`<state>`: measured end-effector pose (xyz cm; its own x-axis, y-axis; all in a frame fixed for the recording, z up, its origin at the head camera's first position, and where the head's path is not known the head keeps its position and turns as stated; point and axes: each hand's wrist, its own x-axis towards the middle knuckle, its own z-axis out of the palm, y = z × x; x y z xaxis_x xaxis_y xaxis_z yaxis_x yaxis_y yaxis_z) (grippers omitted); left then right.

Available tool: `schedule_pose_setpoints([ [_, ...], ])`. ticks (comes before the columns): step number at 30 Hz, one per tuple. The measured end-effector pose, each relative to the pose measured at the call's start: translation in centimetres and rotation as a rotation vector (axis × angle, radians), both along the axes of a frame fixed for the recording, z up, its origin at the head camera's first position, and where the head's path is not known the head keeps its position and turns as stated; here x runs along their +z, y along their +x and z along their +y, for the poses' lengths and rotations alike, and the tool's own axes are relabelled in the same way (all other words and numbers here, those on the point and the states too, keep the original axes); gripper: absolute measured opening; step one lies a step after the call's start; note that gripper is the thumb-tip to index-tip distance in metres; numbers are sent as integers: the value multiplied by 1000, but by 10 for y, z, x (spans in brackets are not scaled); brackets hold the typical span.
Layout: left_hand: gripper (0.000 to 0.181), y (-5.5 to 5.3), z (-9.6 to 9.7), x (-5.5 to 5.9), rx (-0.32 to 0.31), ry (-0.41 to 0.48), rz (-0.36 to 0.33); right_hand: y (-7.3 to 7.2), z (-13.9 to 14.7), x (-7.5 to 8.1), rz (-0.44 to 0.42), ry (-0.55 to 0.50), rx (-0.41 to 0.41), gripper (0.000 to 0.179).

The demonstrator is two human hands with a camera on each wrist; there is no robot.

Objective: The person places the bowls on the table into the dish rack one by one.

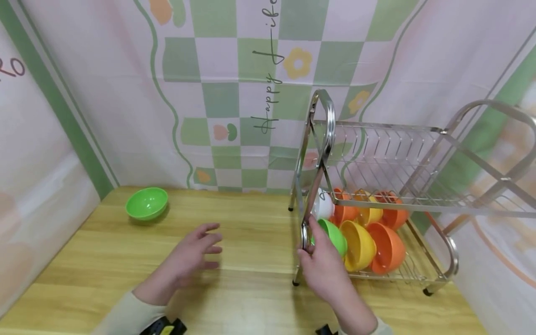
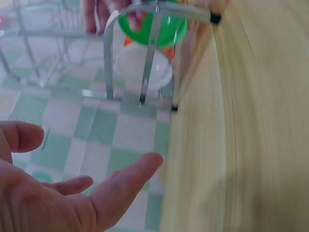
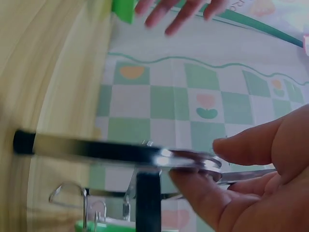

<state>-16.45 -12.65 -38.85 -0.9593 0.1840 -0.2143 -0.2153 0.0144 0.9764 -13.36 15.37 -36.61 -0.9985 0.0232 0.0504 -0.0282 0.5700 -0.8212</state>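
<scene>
A two-tier metal dish rack [image 1: 328, 125] stands on the right of the table. My right hand [image 1: 328, 272] grips the rack's left side frame low down, with the thumb on one side of the tube and fingers on the other in the right wrist view. Over the table, left of the rack, my left hand [image 1: 192, 256] holds nothing, its fingers spread. On the lower tier, tilted bowls sit in two rows: a green bowl [image 1: 333, 237], a yellow bowl [image 1: 359, 246] and an orange bowl [image 1: 387, 249] in front, with a white bowl [image 1: 322, 205] and several others behind.
A single green bowl [image 1: 146, 204] sits upright at the table's back left. Behind the wooden table [image 1: 255, 228] hangs a checkered cloth [image 1: 217, 97], and more cloth closes off both sides. The upper rack tier overhangs the bowls.
</scene>
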Motion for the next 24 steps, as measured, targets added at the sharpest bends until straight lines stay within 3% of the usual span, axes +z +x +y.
schedule_pose_setpoints([
  [8, 65, 6, -59, 1, -15, 67, -46, -3, 2, -4, 26, 114, -33, 83],
  [13, 71, -6, -108, -4, -11, 175, -13, -3, 2, -3, 17, 120, -40, 83],
  [19, 92, -23, -171, -18, 123, 329, 68, -3, 3, -3, 10, 117, -42, 83],
  [22, 100, -28, -192, -27, 178, 323, 83, -3, 3, -3, 10, 116, -39, 83],
  [24, 102, -32, -201, -34, 191, 255, 90, -3, 3, -4, 7, 116, -43, 83],
])
